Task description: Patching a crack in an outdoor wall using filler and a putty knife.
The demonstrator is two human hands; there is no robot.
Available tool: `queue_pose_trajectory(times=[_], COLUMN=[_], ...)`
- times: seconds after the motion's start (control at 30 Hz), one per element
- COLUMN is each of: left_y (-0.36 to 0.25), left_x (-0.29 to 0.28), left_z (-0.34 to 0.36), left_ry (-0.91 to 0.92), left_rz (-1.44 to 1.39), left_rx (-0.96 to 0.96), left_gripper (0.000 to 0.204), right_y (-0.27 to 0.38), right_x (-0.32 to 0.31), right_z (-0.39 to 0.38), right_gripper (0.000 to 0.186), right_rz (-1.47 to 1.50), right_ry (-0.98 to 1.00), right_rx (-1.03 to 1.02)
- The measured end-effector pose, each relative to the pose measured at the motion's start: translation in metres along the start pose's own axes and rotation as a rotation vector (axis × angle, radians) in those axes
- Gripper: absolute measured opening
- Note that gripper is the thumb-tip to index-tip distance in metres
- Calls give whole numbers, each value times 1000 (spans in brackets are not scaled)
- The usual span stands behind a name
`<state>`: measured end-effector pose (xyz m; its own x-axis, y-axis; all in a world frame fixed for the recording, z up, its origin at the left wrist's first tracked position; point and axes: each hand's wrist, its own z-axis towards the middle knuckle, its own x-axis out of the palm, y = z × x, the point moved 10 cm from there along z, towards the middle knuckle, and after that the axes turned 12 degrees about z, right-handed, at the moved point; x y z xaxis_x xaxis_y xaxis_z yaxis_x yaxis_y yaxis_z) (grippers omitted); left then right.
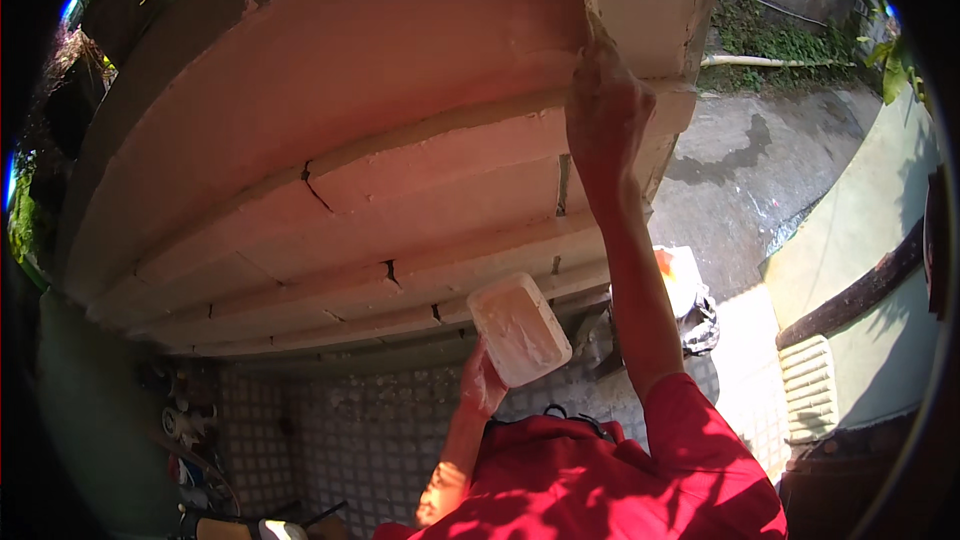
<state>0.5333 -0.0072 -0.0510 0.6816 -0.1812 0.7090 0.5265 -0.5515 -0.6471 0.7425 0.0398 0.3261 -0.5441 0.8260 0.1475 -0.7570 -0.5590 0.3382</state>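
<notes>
A ridged, pinkish surface [400,70] spreads at left. Below it, the left hand [484,387] holds a pale tub [503,302] by its lower side; it seems light and slightly flexible, safest gripped beneath, clear of slick paste [532,342]. The right hand [610,105] clasps a slim, probably stiff tool [592,2] near its base.

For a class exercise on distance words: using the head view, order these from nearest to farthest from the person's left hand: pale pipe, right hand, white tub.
1. White tub: nearest, held in the left hand.
2. Right hand: raised, up and to the right.
3. Pale pipe: farthest, in the background at upper right.
</notes>
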Motion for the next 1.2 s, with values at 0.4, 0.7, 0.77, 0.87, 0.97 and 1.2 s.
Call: queue_pose_trajectory(times=[0.4, 0.7, 0.77, 0.87, 0.97, 1.2], left_y=[-18, -21, -22, -26, -21, -23], left_x=[-18, -13, -14, -13, -21, -21], left_z=[-4, 0, -3, -4, -2, -6], left_ry=[-16, -1, -3, 12, -16, -22], left_rz=[-11, -38, -28, -22, -29, -25], left_rx=[66, 66, 41, 51, 50, 62], left_gripper=[53, 53, 53, 53, 53, 53], right_y=[57, 65, 75, 68, 47, 45], right_x=[38, 86, 88, 67, 24, 75], right_z=[-1, -20, -27, -17, 5, -36], right_gripper=[29, 27, 31, 34, 22, 41], right_rz=[219, 63, 132, 173, 177, 49], right_ry=[86, 107, 237, 288, 30, 310], right_rx=[40, -145, -40, -3, 38, -131])
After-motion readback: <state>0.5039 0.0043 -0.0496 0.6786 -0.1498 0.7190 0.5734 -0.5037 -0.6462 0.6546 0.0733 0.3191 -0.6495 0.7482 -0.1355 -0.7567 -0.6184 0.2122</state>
